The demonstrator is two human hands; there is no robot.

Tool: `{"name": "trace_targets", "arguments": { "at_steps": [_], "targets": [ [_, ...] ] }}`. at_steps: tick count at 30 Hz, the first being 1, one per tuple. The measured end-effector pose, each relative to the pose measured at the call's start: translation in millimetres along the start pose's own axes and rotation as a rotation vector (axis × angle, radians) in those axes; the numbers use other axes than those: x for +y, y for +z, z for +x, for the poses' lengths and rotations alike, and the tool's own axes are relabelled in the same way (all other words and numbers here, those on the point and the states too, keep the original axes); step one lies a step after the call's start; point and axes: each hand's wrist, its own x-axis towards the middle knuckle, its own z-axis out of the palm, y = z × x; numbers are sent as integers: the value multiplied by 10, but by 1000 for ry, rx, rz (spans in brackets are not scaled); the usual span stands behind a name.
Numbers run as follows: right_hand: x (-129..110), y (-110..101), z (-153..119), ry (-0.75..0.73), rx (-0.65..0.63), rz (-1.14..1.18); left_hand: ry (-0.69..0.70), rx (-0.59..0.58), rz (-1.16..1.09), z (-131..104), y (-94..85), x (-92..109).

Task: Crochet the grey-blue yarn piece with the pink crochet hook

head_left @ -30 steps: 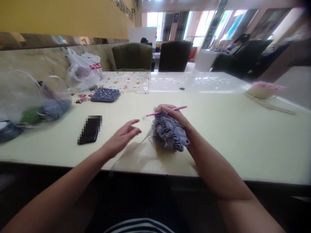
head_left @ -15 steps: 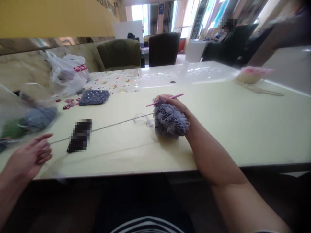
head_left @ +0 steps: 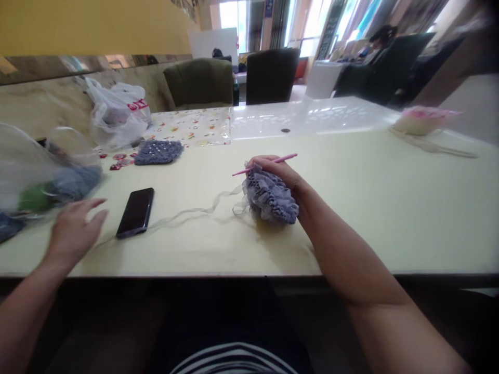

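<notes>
My right hand is closed around a ruffled grey crochet piece and a pink crochet hook, holding them above the table. Pale grey ribbon yarn runs slack from the piece leftward, passing the lower end of a black phone. Left of the phone, my left hand hovers low over the table with thumb and fingers apart, nothing between them. A clear plastic bag with a grey yarn ball and a green yarn ball is just beyond that hand.
A finished-looking grey crochet square lies near small red wrappers. Behind it stands a white carrier bag. At the right is a pink-topped basket with a strap. Chairs and a seated person are beyond the table.
My left hand has let go of the yarn, opened and moved slightly up and right. The yarn, taut before, now lies loose. My right hand keeps its hold.
</notes>
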Motion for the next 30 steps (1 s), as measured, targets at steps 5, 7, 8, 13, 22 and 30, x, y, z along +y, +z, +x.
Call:
{"name": "trace_targets", "arguments": {
  "at_steps": [5,7,8,13,22,30],
  "targets": [
    [-15,102,-18,-8,-39,-36,205,-245,101,17,1348,832],
    [-27,71,-17,-12,-11,-47,137,-438,-28,10,1644,989],
    [-31,41,-13,-17,4,-47,113,-470,-74,11,1719,1000],
    [-25,-121,17,-35,92,31,-183,-392,-255,-25,1587,698],
    [49,-243,136,-46,176,179,-395,-630,-802,-575,1348,609],
    [43,-222,127,-22,166,234,-311,-475,-1037,-714,1669,903]
  ]
}}
